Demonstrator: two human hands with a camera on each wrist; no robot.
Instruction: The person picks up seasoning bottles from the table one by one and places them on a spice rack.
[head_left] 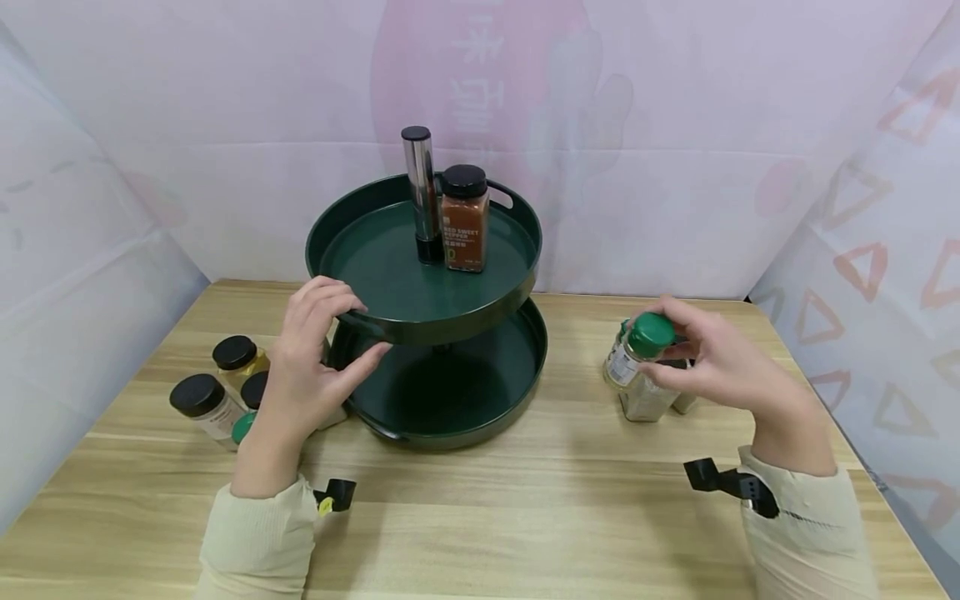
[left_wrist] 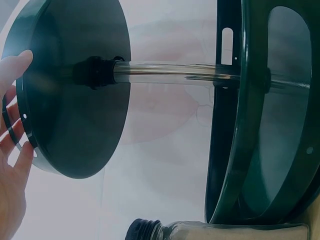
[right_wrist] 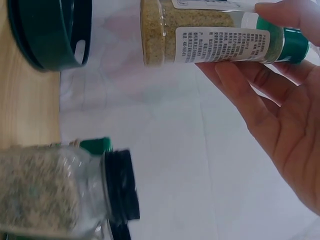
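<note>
We saw the left hand (head_left: 303, 371) clasp the upper tray (head_left: 450, 330), fingers (head_left: 330, 302) probably steadying it, while the right hand (head_left: 712, 358) gripped a raised jar (right_wrist: 222, 45).

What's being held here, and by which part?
The right hand holds a green-capped jar by its upper part, near the cap; the left hand grips the upper tray by its rim.

I count two hands of mine, left hand (head_left: 306, 367) and right hand (head_left: 708, 354); two green trays, upper tray (head_left: 375, 258) and lower tray (head_left: 442, 404); one pole (left_wrist: 170, 73); one metallic cylinder (head_left: 423, 187); one red sweet pepper jar (head_left: 465, 229); three black-lidded jars (head_left: 197, 396) and one green cap (head_left: 242, 427) at left; one held spice bottle (head_left: 621, 367). The jars behind it (head_left: 645, 404) overlap uncountably.
</note>
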